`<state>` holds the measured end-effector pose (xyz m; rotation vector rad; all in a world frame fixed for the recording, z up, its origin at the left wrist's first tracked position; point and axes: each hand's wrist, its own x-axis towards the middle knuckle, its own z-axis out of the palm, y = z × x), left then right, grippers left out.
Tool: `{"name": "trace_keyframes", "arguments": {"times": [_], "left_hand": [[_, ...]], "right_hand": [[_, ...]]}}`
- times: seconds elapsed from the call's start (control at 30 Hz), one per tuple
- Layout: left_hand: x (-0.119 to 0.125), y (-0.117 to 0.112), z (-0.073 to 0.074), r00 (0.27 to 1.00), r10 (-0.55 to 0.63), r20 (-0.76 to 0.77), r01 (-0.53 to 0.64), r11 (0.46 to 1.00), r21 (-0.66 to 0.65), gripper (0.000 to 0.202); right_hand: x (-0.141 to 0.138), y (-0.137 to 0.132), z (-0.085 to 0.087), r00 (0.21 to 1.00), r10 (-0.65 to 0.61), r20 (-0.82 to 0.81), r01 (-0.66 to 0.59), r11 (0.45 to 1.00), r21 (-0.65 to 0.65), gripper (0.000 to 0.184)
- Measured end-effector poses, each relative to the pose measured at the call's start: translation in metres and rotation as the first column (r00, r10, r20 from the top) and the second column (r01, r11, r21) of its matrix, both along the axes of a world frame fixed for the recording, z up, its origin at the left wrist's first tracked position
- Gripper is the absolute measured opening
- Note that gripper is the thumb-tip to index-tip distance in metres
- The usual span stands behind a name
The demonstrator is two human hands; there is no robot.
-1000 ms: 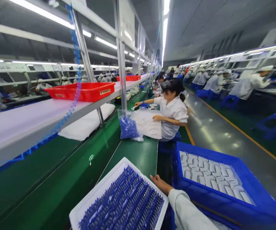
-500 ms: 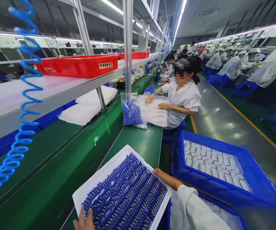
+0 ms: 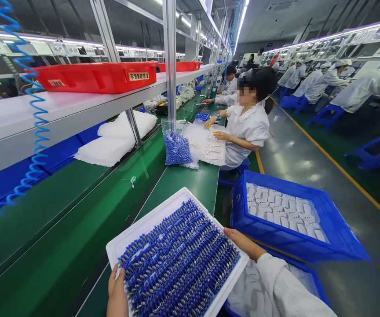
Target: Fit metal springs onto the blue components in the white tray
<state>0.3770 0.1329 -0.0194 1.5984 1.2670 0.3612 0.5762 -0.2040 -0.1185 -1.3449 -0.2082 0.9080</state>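
From the head camera, the left hand (image 3: 117,296) grips the near left edge of a white tray (image 3: 144,226), fingers laid flat on its rim, closed on it. The right hand (image 3: 242,242) clasps the tray's right edge, thumb on top, the white sleeve (image 3: 282,286) running back to the lower right corner of the picture. The tray is packed with rows of small blue parts (image 3: 180,264) and is held tilted over the near edge of the green workbench (image 3: 190,185).

Against half a second ago, the tray sits a little further right and higher, and the left hand shows more fully at its near edge; a second ago that hand was out of sight.

Both forearms reach forward from below, the right wrist bent inward along the tray's side.

Just right of the tray stands a blue crate (image 3: 341,240) of white trays. Further along the bench lies a clear bag of blue parts (image 3: 176,147), beside a seated co-worker (image 3: 246,127) in white.
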Motion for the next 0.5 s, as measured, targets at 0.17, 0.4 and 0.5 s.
{"name": "trace_keyframes", "arguments": {"times": [0.17, 0.4, 0.5], "left_hand": [[-0.009, -0.045, 0.084, 0.976, -0.074, 0.205, 0.111, 0.978, -0.175, 0.066], [-0.103, -0.099, 0.184, 0.815, -0.268, 0.514, 0.432, 0.872, -0.23, 0.044], [-0.18, -0.123, 0.215, 0.698, -0.344, 0.628, 0.569, 0.799, -0.195, 0.04]], "right_hand": [[-0.042, -0.041, 0.039, 0.992, -0.124, -0.011, 0.124, 0.992, 0.016, 0.076], [-0.191, -0.125, 0.121, 0.925, -0.374, 0.065, 0.378, 0.923, -0.073, 0.071], [-0.285, -0.148, 0.143, 0.869, -0.47, 0.157, 0.492, 0.856, -0.161, 0.074]]}}
